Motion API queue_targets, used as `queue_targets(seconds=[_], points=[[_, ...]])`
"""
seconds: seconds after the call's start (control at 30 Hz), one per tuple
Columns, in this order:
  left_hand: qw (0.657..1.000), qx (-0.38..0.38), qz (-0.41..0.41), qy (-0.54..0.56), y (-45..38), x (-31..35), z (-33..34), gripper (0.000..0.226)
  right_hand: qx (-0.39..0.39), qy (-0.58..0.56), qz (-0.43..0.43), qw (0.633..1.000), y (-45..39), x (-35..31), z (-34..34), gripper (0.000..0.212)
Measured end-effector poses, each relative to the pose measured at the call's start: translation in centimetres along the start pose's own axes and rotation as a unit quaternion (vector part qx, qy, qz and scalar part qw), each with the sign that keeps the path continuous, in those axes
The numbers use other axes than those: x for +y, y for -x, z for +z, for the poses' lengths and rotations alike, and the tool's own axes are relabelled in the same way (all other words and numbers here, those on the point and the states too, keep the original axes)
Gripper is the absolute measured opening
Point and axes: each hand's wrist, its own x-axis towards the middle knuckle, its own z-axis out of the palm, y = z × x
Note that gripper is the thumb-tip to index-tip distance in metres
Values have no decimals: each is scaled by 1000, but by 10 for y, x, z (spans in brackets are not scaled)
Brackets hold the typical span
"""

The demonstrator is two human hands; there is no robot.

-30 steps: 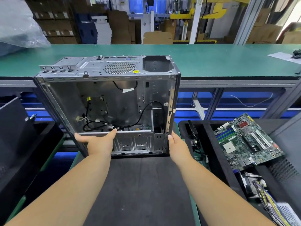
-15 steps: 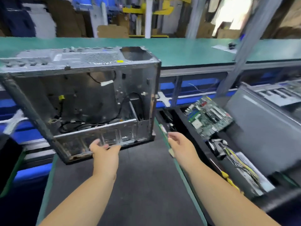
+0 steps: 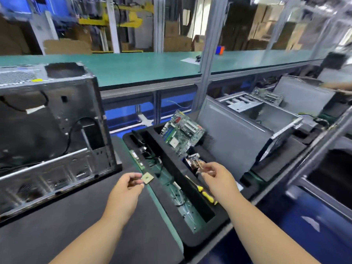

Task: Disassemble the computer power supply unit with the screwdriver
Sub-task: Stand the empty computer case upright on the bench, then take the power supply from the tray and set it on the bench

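Note:
The stripped metal computer case [image 3: 57, 130] stands open on the dark mat at the left. My left hand [image 3: 125, 189] hovers over the mat with loosely curled fingers and holds nothing; its fingertips are close to a small square chip [image 3: 148, 178] on the table's green edge. Over the black parts tray [image 3: 200, 239], my right hand [image 3: 219, 178] also holds nothing, just above a yellow-handled screwdriver [image 3: 204, 193]. A copper-coloured part [image 3: 194, 162] lies beyond its fingers. No power supply unit can be made out.
A green motherboard [image 3: 181, 134] leans in the tray's far end. Another grey case [image 3: 247, 130] lies to the right on the neighbouring station. A green conveyor bench [image 3: 142, 67] runs behind. Someone else's hand [image 3: 339, 86] shows at the far right.
Both hands have let go of the case, which now stands further left in view. My view has swung right, and both hands have moved toward the parts tray.

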Motion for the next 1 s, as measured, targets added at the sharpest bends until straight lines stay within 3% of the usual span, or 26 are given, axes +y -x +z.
queue_targets(seconds=[0.17, 0.4, 0.6, 0.73, 1.0], points=[[999, -35, -24, 4, 8, 9, 63, 23, -17, 78, 20, 997, -27, 44, -44, 32], [992, -77, -90, -34, -4, 10, 161, 23, -78, 58, 44, 994, -67, 102, -78, 31], [972, -106, -193, -78, -17, 16, 247, 77, -164, 40, 59, 984, -97, 135, -79, 39], [963, -60, -234, -117, -26, 25, 289, 98, -214, 2, 91, 973, -105, 145, -78, 41], [913, 20, -289, -288, -45, 34, 336, 116, -299, -51, 145, 942, -118, 147, -83, 52]])
